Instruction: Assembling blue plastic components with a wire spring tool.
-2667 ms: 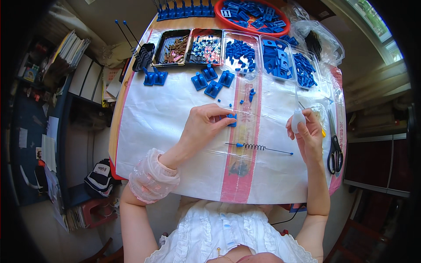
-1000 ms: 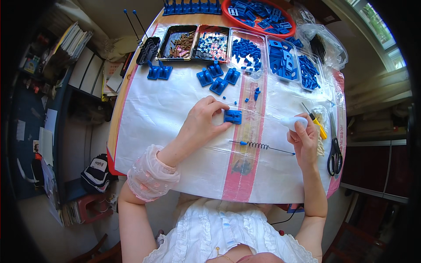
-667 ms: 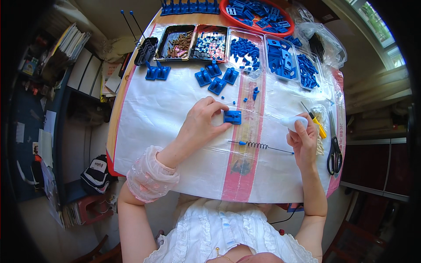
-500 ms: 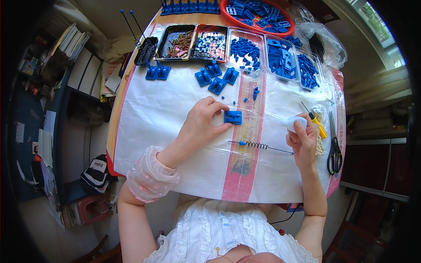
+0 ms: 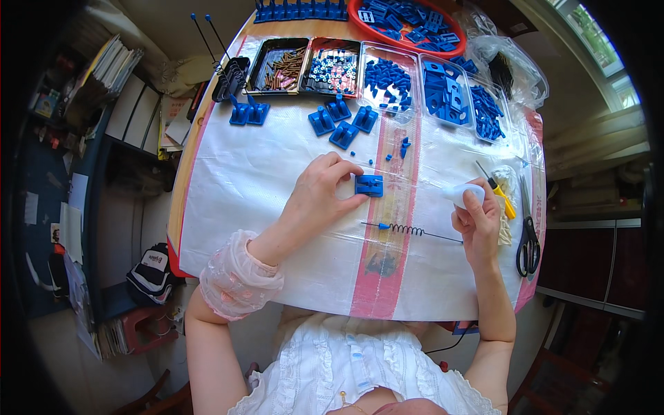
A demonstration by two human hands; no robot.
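Observation:
My left hand [image 5: 324,187] is closed on the edge of a small blue plastic base [image 5: 369,185] that rests on the white sheet. Between the fingers of my right hand [image 5: 478,225] is a small white squeeze bottle [image 5: 459,194], its narrow end tilted toward the left. A thin black wire with a coiled spring [image 5: 408,229] and a blue tip lies in front of the base, between my two hands. Just beyond the base are a few tiny blue pieces [image 5: 388,158] and a slim blue peg [image 5: 404,146].
Several assembled blue pieces [image 5: 344,136] stand farther back. Behind them are trays of brown screws [image 5: 287,69], metal nuts [image 5: 332,66] and blue parts [image 5: 389,79], plus a red basin [image 5: 460,47]. Right of my right hand lie a yellow-handled screwdriver [image 5: 503,197] and black scissors [image 5: 528,242].

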